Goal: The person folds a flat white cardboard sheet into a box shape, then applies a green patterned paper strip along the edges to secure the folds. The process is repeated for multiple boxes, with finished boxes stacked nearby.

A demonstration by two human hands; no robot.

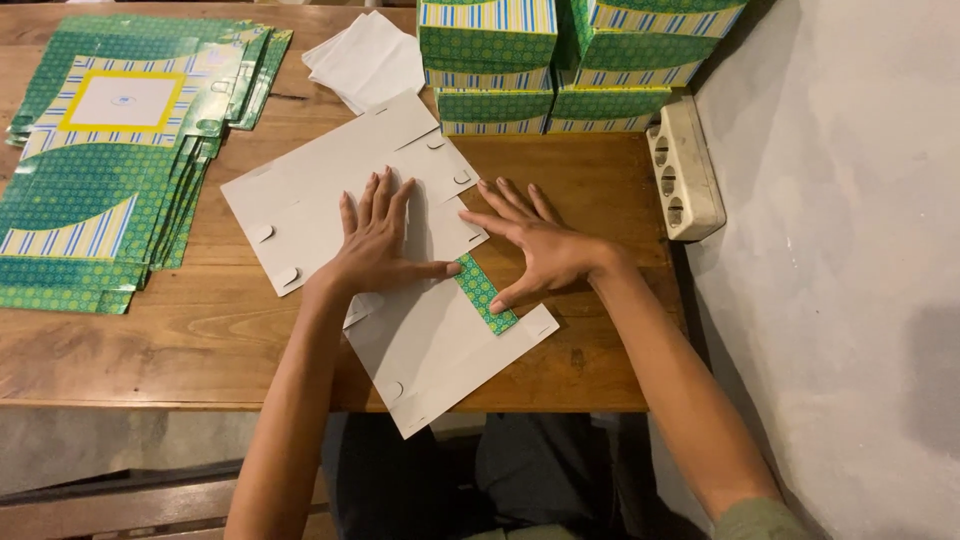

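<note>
One unfolded white carton blank [340,190] flat mid-desk [150,345], green flap [487,293] folded over; left hand [375,245] fingers spread, pressing blank; right hand [540,250] fingers extended, creasing flap; four assembled green boxes [487,50] stacked behind; one pile of flat green blanks [100,170] far left; one power strip [685,165] right.

Flat blanks [110,150] lie left of cardboard sheet [340,190]; boxes [560,65] behind.

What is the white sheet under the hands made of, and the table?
The white sheet looks like thin matte cardboard: it lies flat with cut tabs and a folded green printed flap. The table looks like wood, with brown grain lines and a slight sheen.
</note>
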